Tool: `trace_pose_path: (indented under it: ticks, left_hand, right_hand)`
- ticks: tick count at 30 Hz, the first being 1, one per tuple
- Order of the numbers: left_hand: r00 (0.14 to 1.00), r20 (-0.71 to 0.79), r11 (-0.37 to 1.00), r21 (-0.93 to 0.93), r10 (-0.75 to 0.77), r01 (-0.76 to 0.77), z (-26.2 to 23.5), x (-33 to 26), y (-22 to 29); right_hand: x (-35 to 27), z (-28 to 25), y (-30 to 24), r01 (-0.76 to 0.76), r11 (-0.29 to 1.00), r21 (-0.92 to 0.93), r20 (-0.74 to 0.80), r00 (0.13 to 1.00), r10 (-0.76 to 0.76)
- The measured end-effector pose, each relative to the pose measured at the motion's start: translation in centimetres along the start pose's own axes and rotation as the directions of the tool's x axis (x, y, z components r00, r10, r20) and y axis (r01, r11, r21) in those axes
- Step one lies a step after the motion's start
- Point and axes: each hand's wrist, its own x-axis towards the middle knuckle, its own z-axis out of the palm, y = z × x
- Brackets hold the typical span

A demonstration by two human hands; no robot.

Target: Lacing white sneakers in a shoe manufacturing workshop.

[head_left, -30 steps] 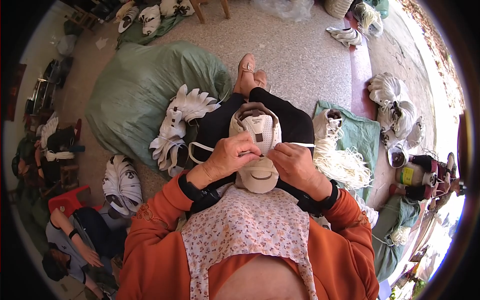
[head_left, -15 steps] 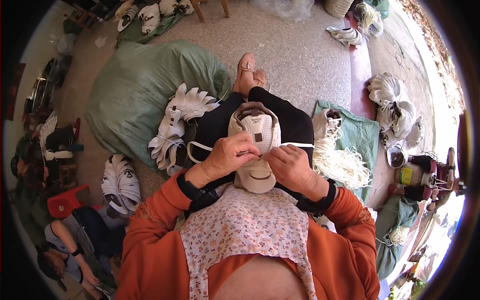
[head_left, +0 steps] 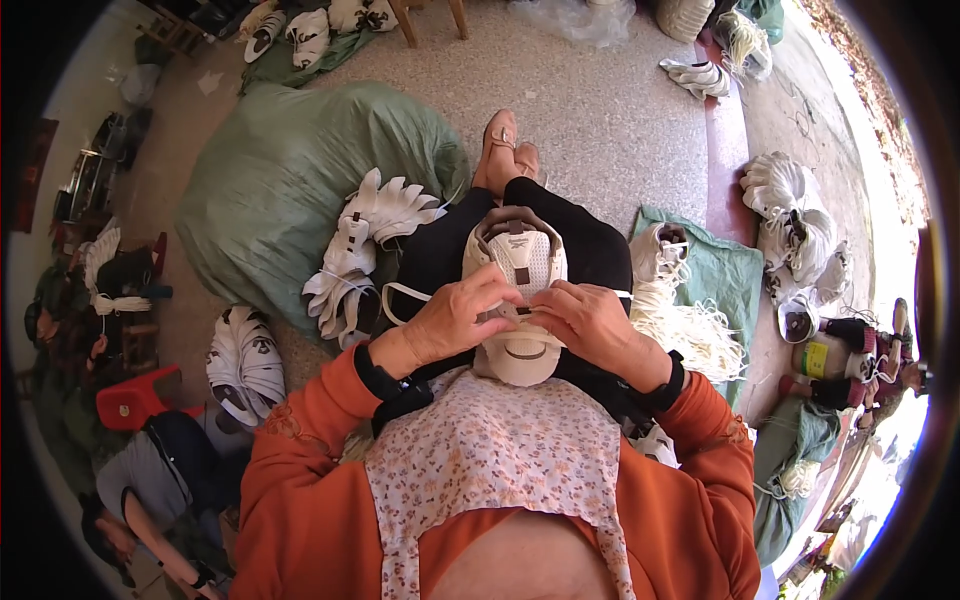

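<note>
Over speckled floor (head_left: 600, 110), both hands, left hand (head_left: 455, 318) and right hand (head_left: 590, 322), pinch the cream-white shoe (head_left: 520, 290).

A white sneaker (head_left: 518, 290) is lying on the person's lap, toe pointing away, with a white lace (head_left: 400, 300) looping out leftward.

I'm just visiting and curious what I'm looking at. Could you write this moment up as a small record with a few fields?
Setting: a person sits over a speckled floor, seen from their own head.
Left hand: grip on the white shoe upper in the lap, fingers at its lacing area.
Right hand: pinching at the same spot from the other side.
Lace: a white lace loops out to the left.
Nearby left: a pile of white uppers against a green sack.
Nearby right: loose white laces on a green cloth.
</note>
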Motion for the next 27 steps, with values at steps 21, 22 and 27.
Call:
trace_pose_path:
  ticks: [21,22,27]
  left_hand:
    - [0.999,-0.037,0.999,-0.001,0.034,-0.034,-0.3,-0.2,-0.1]
    - [0.999,-0.028,1.0,0.008,0.02,-0.02,-0.3,-0.2,-0.1]
    - [0.999,-0.048,0.997,0.07,0.016,-0.012,-0.1,0.0,0.4]
  right_hand:
    - [1.2,0.5,-1.1,0.035,0.974,-0.222,0.076,0.997,-0.019]
    - [1.4,0.4,-0.9,0.024,0.983,-0.184,0.11,0.994,-0.003]
    - [1.0,0.5,0.4,0.017,0.999,-0.05,0.094,0.995,-0.012]
